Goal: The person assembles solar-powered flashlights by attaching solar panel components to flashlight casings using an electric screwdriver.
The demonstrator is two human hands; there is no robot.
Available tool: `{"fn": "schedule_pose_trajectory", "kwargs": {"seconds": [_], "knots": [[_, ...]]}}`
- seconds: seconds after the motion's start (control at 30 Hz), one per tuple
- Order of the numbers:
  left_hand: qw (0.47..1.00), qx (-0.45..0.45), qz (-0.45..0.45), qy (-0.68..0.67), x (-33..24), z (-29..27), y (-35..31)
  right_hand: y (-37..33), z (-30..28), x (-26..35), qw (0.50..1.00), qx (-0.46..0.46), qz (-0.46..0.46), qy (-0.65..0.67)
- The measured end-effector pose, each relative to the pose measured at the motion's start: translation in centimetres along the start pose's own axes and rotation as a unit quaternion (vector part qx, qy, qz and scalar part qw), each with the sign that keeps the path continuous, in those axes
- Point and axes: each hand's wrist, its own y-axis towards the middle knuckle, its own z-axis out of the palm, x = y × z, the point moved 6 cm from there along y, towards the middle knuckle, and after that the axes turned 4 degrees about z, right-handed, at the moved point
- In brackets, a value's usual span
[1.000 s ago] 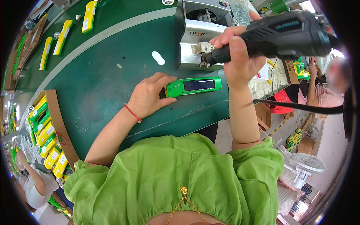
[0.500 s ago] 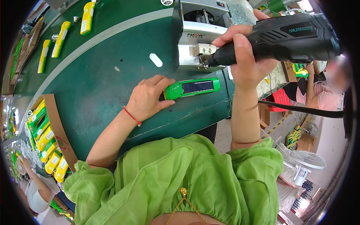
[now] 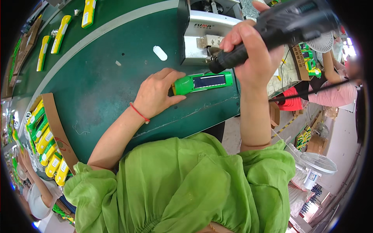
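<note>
A green flashlight (image 3: 188, 85) with a dark solar panel lies on the green workbench (image 3: 112, 89), in front of my body. My left hand (image 3: 155, 93) grips its left end, fingers over the far side and thumb on the near side. Wrapped in my right hand (image 3: 254, 56) is a black electric screwdriver (image 3: 285, 29), tilted with its nose down and to the left. Its thin bit reaches the flashlight's far edge near the panel; whether it sits in a screw hole I cannot tell. Just behind stands a silver screw feeder (image 3: 194, 42).
A white oval piece (image 3: 160, 53) lies beyond my left hand. Yellow-green flashlights (image 3: 61, 35) rest at the far left; a cardboard box (image 3: 58, 132) holds several more. The screwdriver's dark cord (image 3: 311, 92) runs off to the right. Co-workers sit at both sides, near a white fan (image 3: 318, 163).
My right hand has brought the screwdriver from the feeder's front down to the flashlight's far edge. My left hand keeps its hold on the flashlight. The view has shifted slightly.
</note>
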Motion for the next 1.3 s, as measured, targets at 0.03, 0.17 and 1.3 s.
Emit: {"fn": "schedule_pose_trajectory", "kwargs": {"seconds": [0.03, 0.17, 1.3], "knots": [[1.000, 0.003, -0.001, -0.002, -0.1, 0.3, 0.1, -1.0, 0.2, 0.1, 0.998, -0.033, -0.010, 0.047], [1.000, -0.005, -0.017, -0.006, -0.3, 0.6, 0.3, -2.8, 1.7, -0.5, 0.997, -0.015, -0.033, -0.062], [1.000, -0.022, -0.008, -0.015, 0.2, 0.8, 0.0, -2.3, 0.0, 2.1, 0.982, -0.058, -0.162, -0.074]]}}
